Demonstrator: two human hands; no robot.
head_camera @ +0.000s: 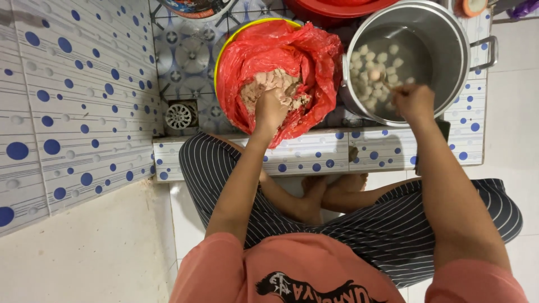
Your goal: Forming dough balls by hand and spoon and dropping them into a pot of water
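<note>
My left hand (270, 108) is pressed into a mass of pinkish-brown meat paste (275, 85), fingers closed in it. The paste lies in a red plastic bag (264, 53) lining a yellow-rimmed basin (224, 47). My right hand (414, 102) hovers over the near rim of a large steel pot (443, 39), fingers closed around the handle of a spoon that carries a pale ball (374, 74). Several pale balls (373, 64) float in the pot's water.
A low tiled ledge (314, 154) with blue dots runs in front of the basin and pot. A round floor drain (179, 116) sits at the left. A blue-dotted tiled wall (67, 101) stands on the left. My crossed legs in striped trousers (359, 230) are below.
</note>
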